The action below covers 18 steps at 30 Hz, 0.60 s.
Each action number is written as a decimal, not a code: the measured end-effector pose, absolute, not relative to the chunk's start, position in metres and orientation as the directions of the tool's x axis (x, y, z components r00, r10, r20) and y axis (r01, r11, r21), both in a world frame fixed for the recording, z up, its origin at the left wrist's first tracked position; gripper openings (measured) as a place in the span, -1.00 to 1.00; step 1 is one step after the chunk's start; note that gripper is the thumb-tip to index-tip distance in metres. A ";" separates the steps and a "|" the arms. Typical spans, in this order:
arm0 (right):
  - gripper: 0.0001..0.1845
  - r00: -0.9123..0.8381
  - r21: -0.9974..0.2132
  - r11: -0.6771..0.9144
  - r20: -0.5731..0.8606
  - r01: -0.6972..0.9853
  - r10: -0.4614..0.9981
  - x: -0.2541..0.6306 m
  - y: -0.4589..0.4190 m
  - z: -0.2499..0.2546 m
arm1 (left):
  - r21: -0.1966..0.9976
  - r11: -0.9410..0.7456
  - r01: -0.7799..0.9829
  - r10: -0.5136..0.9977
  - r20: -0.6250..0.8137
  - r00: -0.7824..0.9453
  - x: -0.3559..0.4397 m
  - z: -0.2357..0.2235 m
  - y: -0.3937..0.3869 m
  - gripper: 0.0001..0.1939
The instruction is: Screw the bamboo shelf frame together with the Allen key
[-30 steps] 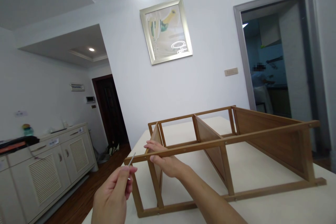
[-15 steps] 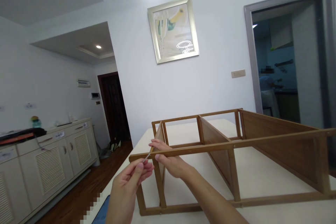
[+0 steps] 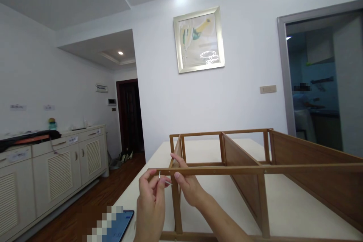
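head view: nearest, a phone (image 3: 120, 227) lies on the worktop (image 3: 289, 201), left of the left hand (image 3: 151, 196), which pinches a slim bent metal key (image 3: 159, 174) between thumb and fingers at the left end of the wooden rack (image 3: 221, 170). the right hand (image 3: 193, 192) grips the rack's upper near rail, thumb in front, other fingers on the far side by the end panel (image 3: 176, 154). whether the key's tip sits in a fastener is too small to tell. for good work here, it seems best to seat the tip fully and square to the joint, turn in short strokes, and let the right hand keep rail and panel flush; a tilted key could slip or round the socket. farther off, 2 more panels cross the rack, and a framed picture (image 3: 200, 39) hangs on the wall.
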State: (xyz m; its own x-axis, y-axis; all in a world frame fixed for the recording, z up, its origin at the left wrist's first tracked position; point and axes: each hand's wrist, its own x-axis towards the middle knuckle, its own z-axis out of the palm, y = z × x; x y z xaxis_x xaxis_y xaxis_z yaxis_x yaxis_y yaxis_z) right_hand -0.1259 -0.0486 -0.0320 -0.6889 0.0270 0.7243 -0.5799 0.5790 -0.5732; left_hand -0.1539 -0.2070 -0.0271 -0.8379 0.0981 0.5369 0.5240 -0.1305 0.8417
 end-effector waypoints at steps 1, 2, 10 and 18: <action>-0.42 -0.673 -0.560 0.591 0.738 -0.580 0.040 -0.128 -0.050 -0.035 | 0.843 -0.114 0.526 0.087 0.536 -0.839 -0.154 -0.032 -0.205 -0.54; -0.43 -0.655 -0.541 0.608 0.754 -0.581 0.046 -0.131 -0.051 -0.038 | 0.843 -0.110 0.527 0.083 0.536 -0.840 -0.155 -0.037 -0.203 -0.57; -0.52 -0.460 -0.409 0.775 0.871 -0.482 0.173 -0.139 -0.072 -0.102 | 0.791 -0.089 0.605 0.017 0.609 -0.793 -0.160 -0.058 -0.197 -0.60; -0.61 -0.592 -0.373 0.883 0.793 -0.285 0.144 -0.133 -0.083 -0.129 | 0.769 -0.013 0.639 0.038 0.639 -0.768 -0.158 -0.056 -0.196 -0.66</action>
State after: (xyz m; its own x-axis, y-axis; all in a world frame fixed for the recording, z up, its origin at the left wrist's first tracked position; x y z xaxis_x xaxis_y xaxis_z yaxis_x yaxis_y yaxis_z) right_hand -0.1332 -0.0830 -0.1288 -0.5924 0.1437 0.7928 -0.2846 0.8832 -0.3727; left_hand -0.1579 -0.1958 -0.0560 -0.7684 0.0376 0.6388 0.6388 -0.0134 0.7692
